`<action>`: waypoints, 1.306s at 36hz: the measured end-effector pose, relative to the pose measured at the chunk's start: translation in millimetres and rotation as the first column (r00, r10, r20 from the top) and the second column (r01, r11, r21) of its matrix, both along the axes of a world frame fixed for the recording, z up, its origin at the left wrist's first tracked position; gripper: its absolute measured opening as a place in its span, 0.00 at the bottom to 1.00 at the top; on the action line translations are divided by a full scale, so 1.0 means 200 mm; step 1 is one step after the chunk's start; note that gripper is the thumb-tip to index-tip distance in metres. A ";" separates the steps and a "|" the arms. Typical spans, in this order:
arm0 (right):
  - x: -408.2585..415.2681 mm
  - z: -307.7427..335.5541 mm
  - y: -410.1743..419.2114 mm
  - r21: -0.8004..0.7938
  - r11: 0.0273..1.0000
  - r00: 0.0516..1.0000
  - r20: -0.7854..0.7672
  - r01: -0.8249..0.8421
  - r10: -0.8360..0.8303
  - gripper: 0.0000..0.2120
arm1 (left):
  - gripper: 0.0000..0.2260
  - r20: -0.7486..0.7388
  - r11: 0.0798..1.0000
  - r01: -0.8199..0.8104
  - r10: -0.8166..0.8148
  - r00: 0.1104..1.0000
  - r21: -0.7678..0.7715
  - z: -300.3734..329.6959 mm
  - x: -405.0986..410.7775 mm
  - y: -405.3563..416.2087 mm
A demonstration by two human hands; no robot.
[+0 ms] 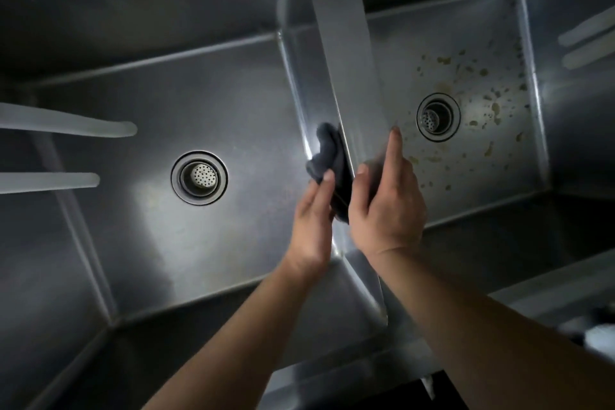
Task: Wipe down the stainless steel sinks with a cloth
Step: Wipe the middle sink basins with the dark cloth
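Between 2 steel sinks (126, 130), both hands drape a cloth (327, 156) over the divider (342, 53).

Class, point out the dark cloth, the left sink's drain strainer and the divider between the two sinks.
cloth (327, 151): head view, bunched upper part.
left sink's drain strainer (202, 175): head view, perforated centre.
divider (336, 10): head view, flat top strip.
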State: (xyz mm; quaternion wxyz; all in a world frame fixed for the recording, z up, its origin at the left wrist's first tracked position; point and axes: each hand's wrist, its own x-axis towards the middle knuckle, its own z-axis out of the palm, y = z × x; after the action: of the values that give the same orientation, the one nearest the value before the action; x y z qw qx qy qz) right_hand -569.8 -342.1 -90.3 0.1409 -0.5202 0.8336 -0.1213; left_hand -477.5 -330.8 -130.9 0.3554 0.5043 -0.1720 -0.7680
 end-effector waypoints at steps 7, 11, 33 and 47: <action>0.01 0.02 -0.01 0.027 1.000 1.000 0.003 0.007 -0.007 0.32 | 0.14 0.006 0.998 0.058 -0.058 0.998 0.035 0.09 0.01 0.22; 0.02 0.01 -0.01 0.032 0.999 1.000 0.003 0.009 -0.009 0.31 | 0.15 0.061 0.998 0.060 -0.061 0.996 0.024 0.06 0.01 0.15; 0.00 0.03 -0.01 0.061 0.998 0.997 0.076 0.002 -0.007 0.32 | 0.22 0.163 0.979 -0.204 0.199 0.966 0.010 -0.62 0.07 -1.25; -0.01 0.02 0.01 0.032 0.999 0.998 0.064 0.001 -0.003 0.32 | 0.08 0.330 0.985 -0.170 0.151 0.932 0.028 -0.42 0.05 -1.07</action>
State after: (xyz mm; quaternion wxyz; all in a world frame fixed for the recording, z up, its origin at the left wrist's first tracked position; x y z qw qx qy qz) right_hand -571.2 -339.4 -86.5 0.1757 -0.5127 0.8310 -0.1249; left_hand -468.3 -544.6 -214.7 0.3694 0.6466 -0.1651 -0.6467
